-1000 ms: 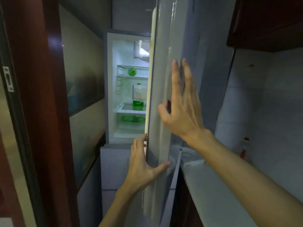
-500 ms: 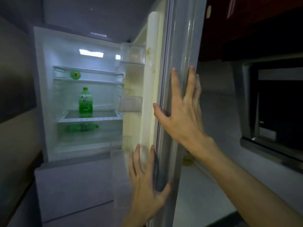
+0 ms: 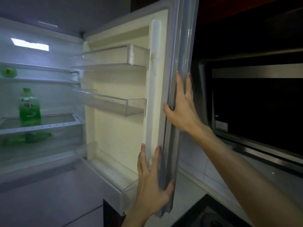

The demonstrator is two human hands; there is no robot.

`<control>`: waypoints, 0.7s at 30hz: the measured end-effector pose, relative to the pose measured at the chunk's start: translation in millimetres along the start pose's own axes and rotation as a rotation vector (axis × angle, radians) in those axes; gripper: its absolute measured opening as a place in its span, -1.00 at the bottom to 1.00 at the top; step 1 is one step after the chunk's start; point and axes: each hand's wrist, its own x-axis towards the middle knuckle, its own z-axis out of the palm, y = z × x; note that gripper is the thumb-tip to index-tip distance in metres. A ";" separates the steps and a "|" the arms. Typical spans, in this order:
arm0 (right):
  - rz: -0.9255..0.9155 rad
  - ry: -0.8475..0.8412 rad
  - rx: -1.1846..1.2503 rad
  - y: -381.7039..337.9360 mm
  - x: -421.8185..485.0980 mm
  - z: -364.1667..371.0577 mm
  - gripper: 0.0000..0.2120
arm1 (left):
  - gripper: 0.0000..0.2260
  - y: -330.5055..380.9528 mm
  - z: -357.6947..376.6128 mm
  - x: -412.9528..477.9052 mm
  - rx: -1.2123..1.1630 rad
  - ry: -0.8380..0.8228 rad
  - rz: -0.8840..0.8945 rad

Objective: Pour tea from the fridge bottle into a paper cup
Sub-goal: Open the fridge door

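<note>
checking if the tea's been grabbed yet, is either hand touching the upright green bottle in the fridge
Apart. The head view shows the left hand and right hand on the fridge door edge, while the upright green bottle stands on its shelf.

Two green plastic bottles sit at the left of the frame: one upright green bottle (image 3: 29, 107) on a glass shelf and one green bottle lying on its side (image 3: 32, 138) below it. One round green object (image 3: 8, 72) rests at upper left. One lit rectangular light panel (image 3: 30, 44) glows above. Three clear plastic door bins show: the top bin (image 3: 114, 56), the middle bin (image 3: 118, 105) and the bottom bin (image 3: 114, 176). Two bare hands are in view, the left hand (image 3: 152, 185) and the right hand (image 3: 183, 112).
</note>
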 end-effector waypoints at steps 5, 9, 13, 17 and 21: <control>0.028 -0.054 -0.003 26.9 10.9 -7.7 -0.10 | -0.07 -3.3 17.4 14.3 -0.024 -0.029 0.028; 0.049 -0.083 -0.028 39.7 18.9 -8.4 -0.09 | -0.08 -5.4 27.0 23.4 -0.047 -0.046 0.033; 0.077 -0.094 -0.022 49.9 25.4 -8.1 -0.07 | -0.07 -6.7 35.6 30.6 -0.046 -0.075 0.027; 0.087 -0.095 -0.029 58.5 29.0 -7.0 -0.07 | -0.07 -6.4 42.5 37.6 -0.043 -0.093 0.017; 0.101 -0.094 -0.028 65.9 32.9 -6.8 -0.07 | -0.08 -6.0 48.8 43.3 -0.049 -0.112 0.023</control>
